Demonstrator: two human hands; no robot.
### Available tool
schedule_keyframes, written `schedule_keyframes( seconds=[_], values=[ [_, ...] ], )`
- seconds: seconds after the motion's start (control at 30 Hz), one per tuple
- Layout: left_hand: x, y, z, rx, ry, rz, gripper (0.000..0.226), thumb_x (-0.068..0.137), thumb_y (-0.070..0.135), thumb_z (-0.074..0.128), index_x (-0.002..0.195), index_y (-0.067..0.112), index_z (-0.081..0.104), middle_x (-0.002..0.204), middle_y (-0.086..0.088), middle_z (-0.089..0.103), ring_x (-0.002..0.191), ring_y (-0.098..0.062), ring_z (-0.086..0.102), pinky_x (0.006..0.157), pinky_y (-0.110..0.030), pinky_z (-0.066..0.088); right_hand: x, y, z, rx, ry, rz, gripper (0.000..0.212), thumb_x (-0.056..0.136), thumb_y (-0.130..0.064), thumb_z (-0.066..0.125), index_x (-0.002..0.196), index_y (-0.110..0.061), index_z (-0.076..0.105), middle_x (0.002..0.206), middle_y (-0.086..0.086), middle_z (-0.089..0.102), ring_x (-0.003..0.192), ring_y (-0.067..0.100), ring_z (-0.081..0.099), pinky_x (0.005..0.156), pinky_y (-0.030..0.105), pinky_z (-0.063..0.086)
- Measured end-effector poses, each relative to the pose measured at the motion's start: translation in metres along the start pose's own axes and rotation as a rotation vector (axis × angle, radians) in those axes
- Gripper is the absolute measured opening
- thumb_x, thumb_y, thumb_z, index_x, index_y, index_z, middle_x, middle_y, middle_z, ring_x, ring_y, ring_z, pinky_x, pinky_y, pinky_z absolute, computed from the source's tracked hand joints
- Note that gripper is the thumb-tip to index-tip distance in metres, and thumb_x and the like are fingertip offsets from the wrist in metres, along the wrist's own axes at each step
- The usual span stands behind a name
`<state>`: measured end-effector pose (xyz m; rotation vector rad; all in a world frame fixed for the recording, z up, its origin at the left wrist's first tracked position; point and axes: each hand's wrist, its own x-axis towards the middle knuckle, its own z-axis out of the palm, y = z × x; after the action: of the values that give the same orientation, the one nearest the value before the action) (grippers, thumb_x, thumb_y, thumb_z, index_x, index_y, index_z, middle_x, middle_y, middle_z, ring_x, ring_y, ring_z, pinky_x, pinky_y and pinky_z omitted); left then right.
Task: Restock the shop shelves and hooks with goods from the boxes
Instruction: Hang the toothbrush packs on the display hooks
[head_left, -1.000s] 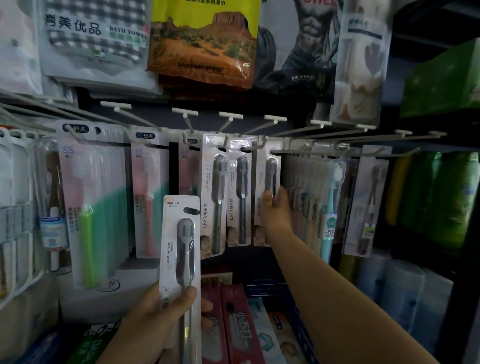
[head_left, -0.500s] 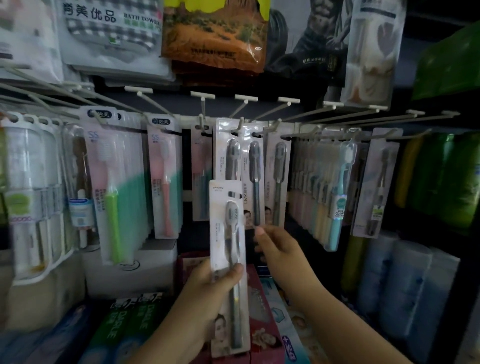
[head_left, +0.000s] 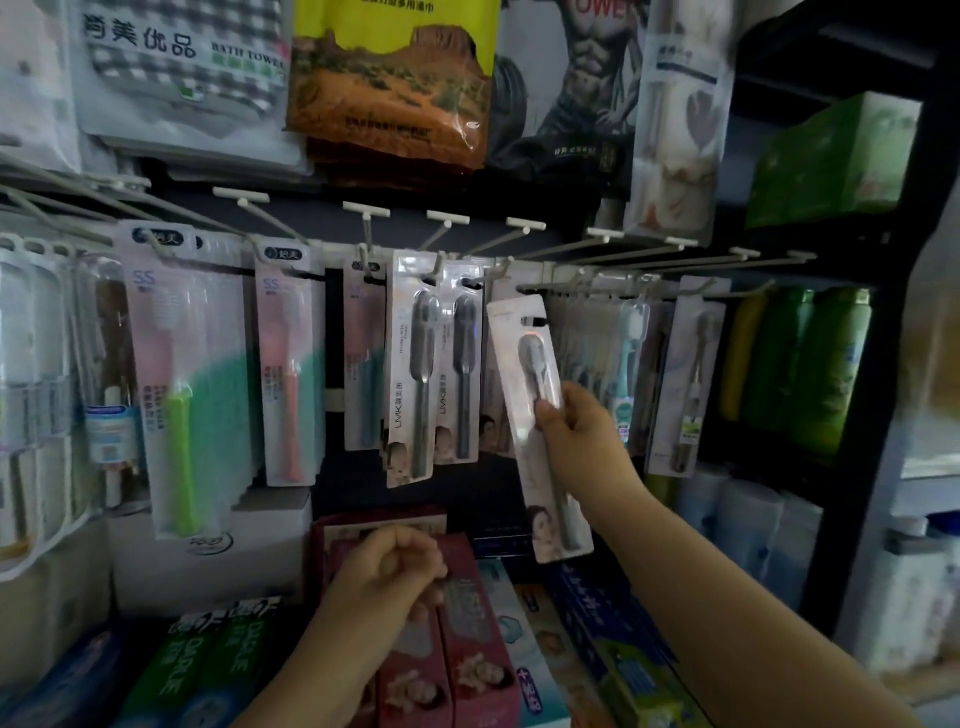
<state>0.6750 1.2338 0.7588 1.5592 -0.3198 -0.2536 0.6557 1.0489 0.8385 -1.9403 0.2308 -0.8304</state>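
Toothbrush pack (head_left: 537, 426): grey brush on a white card, tilted, top leaning left, raised just below an empty hook (head_left: 524, 283) right of two hanging grey packs (head_left: 434, 364).
Right hand (head_left: 579, 423): fingers and thumb pinch the pack at mid-height; its palm side is hidden.
Left hand (head_left: 387, 571): fingers curled together, holding nothing visible, low over red toothpaste boxes (head_left: 441, 639).
Hard to read: card print blurred; the pack's hanging slot lies near the hook tip, engagement not discernible.
Cut off: towel packs (head_left: 182, 78) at the top edge; forearms at the bottom edge.
Change: half a second ago the left hand held this pack; now the right holds it, higher and further right, and the third grey pack is no longer on that hook.
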Motion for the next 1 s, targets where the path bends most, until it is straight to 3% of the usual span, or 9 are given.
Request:
schedule_keyframes(
  seconds=[0.13, 0.23, 0.37, 0.47, 0.67, 0.73, 0.83, 1.0],
  values=[
    [0.000, -0.002, -0.007, 0.019, 0.008, -0.001, 0.008, 0.093, 0.005, 0.056, 0.090, 0.003, 0.063, 0.079, -0.010, 0.069, 0.065, -0.019, 0.062, 0.060, -0.028, 0.049, 0.024, -0.011, 0.001, -0.025, 0.039, -0.001, 0.018, 0.101, -0.026, 0.042, 0.113, -0.018, 0.053, 0.100, 0.001, 0.064, 0.093, 0.022, 0.062, 0.080, 0.036, 0.052],
    [-0.001, -0.003, -0.011, 0.017, 0.018, -0.009, 0.007, 0.093, 0.002, 0.055, 0.089, 0.001, 0.062, 0.080, -0.014, 0.069, 0.062, -0.020, 0.061, 0.060, -0.030, 0.049, 0.036, -0.018, 0.007, -0.015, 0.076, 0.029, 0.038, 0.101, -0.029, 0.041, 0.136, -0.013, 0.044, 0.125, 0.007, 0.060, 0.111, 0.027, 0.058, 0.094, 0.043, 0.050],
    [0.001, -0.003, -0.017, 0.014, 0.037, -0.013, 0.008, 0.091, 0.000, 0.057, 0.086, 0.001, 0.063, 0.078, -0.015, 0.069, 0.061, -0.022, 0.062, 0.063, -0.035, 0.049, 0.050, -0.018, 0.014, 0.054, 0.104, 0.108, 0.043, 0.102, -0.030, 0.039, 0.142, -0.014, 0.038, 0.136, 0.009, 0.053, 0.119, 0.029, 0.054, 0.099, 0.042, 0.046],
    [0.002, -0.003, -0.022, 0.013, 0.045, -0.009, 0.008, 0.090, 0.000, 0.058, 0.085, 0.001, 0.063, 0.074, -0.013, 0.070, 0.061, -0.023, 0.062, 0.063, -0.036, 0.050, 0.054, -0.016, 0.017, 0.142, 0.093, 0.146, 0.043, 0.104, -0.026, 0.038, 0.145, -0.014, 0.034, 0.132, 0.006, 0.052, 0.101, 0.017, 0.051, 0.088, 0.031, 0.039],
    [0.005, -0.007, -0.032, -0.003, 0.038, -0.029, 0.006, 0.090, 0.000, 0.058, 0.087, -0.001, 0.063, 0.078, -0.016, 0.072, 0.062, -0.025, 0.063, 0.060, -0.034, 0.050, 0.073, -0.014, 0.031, 0.205, 0.096, 0.215, 0.042, 0.105, -0.024, 0.033, 0.145, -0.015, 0.032, 0.107, 0.006, 0.051, 0.075, 0.010, 0.042, 0.082, 0.030, 0.036],
    [0.005, -0.008, -0.036, -0.006, 0.040, -0.030, 0.005, 0.089, -0.002, 0.058, 0.086, -0.002, 0.062, 0.077, -0.019, 0.072, 0.062, -0.027, 0.062, 0.061, -0.036, 0.049, 0.083, -0.009, 0.039, 0.161, 0.106, 0.231, 0.037, 0.104, -0.028, 0.033, 0.136, -0.010, 0.040, 0.106, 0.008, 0.054, 0.083, 0.019, 0.052, 0.083, 0.032, 0.041],
    [0.005, -0.008, -0.042, -0.012, 0.041, -0.051, 0.005, 0.088, -0.005, 0.057, 0.086, -0.005, 0.062, 0.074, -0.019, 0.071, 0.062, -0.029, 0.061, 0.062, -0.036, 0.047, 0.097, 0.001, 0.047, 0.117, 0.106, 0.283, 0.043, 0.103, -0.035, 0.033, 0.132, -0.005, 0.041, 0.122, 0.017, 0.055, 0.111, 0.033, 0.054, 0.088, 0.037, 0.042],
    [0.003, -0.012, -0.045, -0.009, 0.044, -0.054, 0.006, 0.088, -0.004, 0.057, 0.085, -0.004, 0.062, 0.071, -0.016, 0.072, 0.062, -0.029, 0.062, 0.061, -0.038, 0.049, 0.094, 0.023, 0.056, 0.139, 0.082, 0.475, 0.065, 0.097, -0.053, 0.037, 0.139, -0.003, 0.040, 0.132, 0.017, 0.052, 0.121, 0.033, 0.051, 0.097, 0.037, 0.042]
  ],
)
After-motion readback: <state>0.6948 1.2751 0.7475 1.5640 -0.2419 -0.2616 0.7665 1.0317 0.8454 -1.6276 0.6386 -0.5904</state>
